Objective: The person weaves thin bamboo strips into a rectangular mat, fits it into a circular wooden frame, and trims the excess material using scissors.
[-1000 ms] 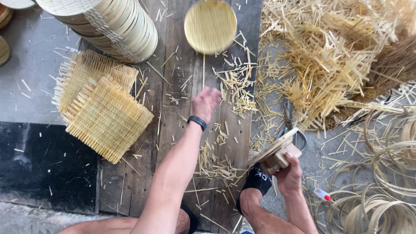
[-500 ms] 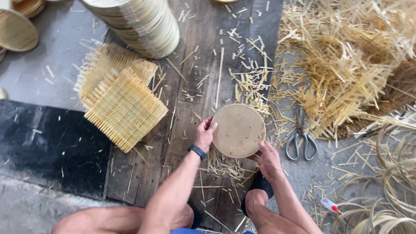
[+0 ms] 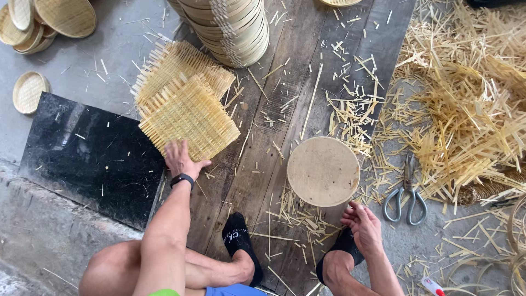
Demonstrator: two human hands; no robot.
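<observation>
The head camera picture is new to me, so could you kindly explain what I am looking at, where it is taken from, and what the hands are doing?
There is no machine here: a person sits on the floor and works with two bare hands. The camera sits on the person's head and looks straight down, so you see their arms, knees and black-socked feet at the bottom.

The left hand rests on the near edge of a stack of square woven bamboo mats. The right hand is loosely curled and holds nothing; it sits just below a round wooden disc lying on the wooden planks.

Around them: scissors to the right, a big heap of bamboo offcuts, a stack of round bamboo rims at the top, shallow woven trays at top left, and a dark slab on the left.
</observation>
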